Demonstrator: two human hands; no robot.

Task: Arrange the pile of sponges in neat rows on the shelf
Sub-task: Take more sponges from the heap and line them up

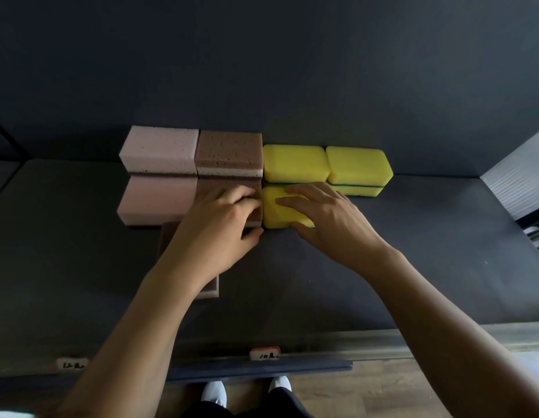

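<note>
On the dark shelf, a back pink sponge is sitting against the rear wall with a front pink sponge touching it on the near side. Just beside them a back brown sponge and a front brown sponge are forming the next column. A loose brown sponge is lying nearer the shelf edge, mostly hidden under the left forearm. The left hand is gripping the front brown sponge, its fingers curling over the top at the right edge and its thumb pressing the near corner. Right next to it, the right hand is lying spread on the front yellow sponge, fingers fairly straight on top and thumb resting against the near side. Behind, a back yellow sponge is touching the brown column, and further right a top yellow sponge is resting on a lower yellow sponge. Two price labels are hanging on the shelf's front edge
</note>
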